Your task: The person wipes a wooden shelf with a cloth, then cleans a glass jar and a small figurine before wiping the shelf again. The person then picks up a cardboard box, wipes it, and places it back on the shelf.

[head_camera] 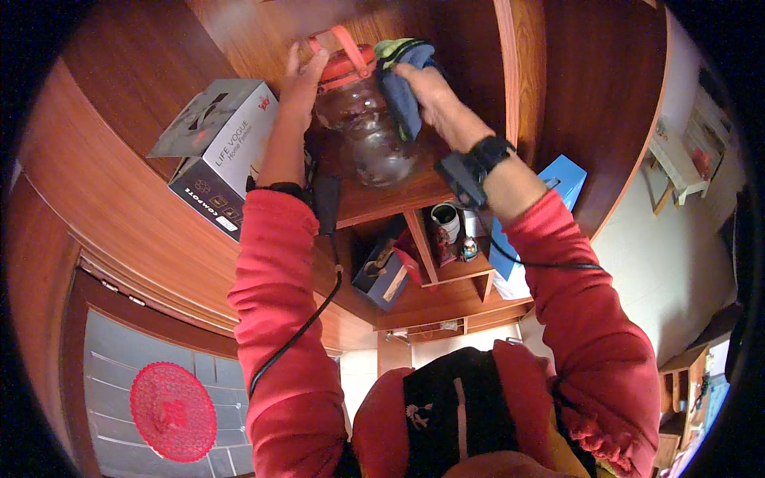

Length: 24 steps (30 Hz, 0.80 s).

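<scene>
A clear gourd-shaped jar (367,125) with a red lid and red carrying handle (349,54) is at the top middle, above a wooden shelf. At the jar's left, my left hand (305,77) is raised against the lid and handle; its fingertips are partly hidden. My right hand (424,89) grips a folded blue and green cloth (399,89) close to the jar's right side. Whether the cloth touches the jar is unclear. Black devices with cables are strapped to both wrists.
A printed grey and white cardboard box (221,149) is left of my left forearm. Lower compartments hold a dark blue box (382,278), a white cup (445,215) and a shiny ornament (469,248). A blue box (562,176) is partly behind my right forearm. A wooden upright (508,71) borders the shelf.
</scene>
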Motion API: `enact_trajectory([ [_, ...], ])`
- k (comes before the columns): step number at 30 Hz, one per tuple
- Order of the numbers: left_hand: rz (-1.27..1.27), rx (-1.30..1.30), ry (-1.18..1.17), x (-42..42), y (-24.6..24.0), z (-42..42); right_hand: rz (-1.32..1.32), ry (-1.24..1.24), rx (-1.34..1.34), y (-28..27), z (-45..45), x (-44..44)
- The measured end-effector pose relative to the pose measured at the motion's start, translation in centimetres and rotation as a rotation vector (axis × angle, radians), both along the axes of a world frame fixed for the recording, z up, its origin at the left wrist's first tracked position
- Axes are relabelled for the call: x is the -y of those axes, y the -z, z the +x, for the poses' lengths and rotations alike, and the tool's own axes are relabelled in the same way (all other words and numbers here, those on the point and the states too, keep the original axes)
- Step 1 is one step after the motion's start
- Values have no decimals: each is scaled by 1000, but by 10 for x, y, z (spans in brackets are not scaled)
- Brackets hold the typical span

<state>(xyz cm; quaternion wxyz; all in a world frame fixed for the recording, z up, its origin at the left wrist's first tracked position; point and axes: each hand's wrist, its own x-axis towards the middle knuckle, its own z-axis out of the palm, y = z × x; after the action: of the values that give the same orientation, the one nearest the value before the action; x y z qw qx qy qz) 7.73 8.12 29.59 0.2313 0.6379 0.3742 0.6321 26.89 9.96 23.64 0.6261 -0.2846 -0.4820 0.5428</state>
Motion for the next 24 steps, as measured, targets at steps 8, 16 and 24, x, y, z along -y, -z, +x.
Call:
enact_trajectory([
  [8, 120, -72, -379, 10, 14, 7, 178, 363, 296, 15, -37, 43],
  [16, 394, -141, -456, -6, 27, 10, 242, 559, 664, -14, -27, -8],
  [24, 326, -153, -395, 11, 29, 16, 112, 125, -42, -42, -13, -6],
])
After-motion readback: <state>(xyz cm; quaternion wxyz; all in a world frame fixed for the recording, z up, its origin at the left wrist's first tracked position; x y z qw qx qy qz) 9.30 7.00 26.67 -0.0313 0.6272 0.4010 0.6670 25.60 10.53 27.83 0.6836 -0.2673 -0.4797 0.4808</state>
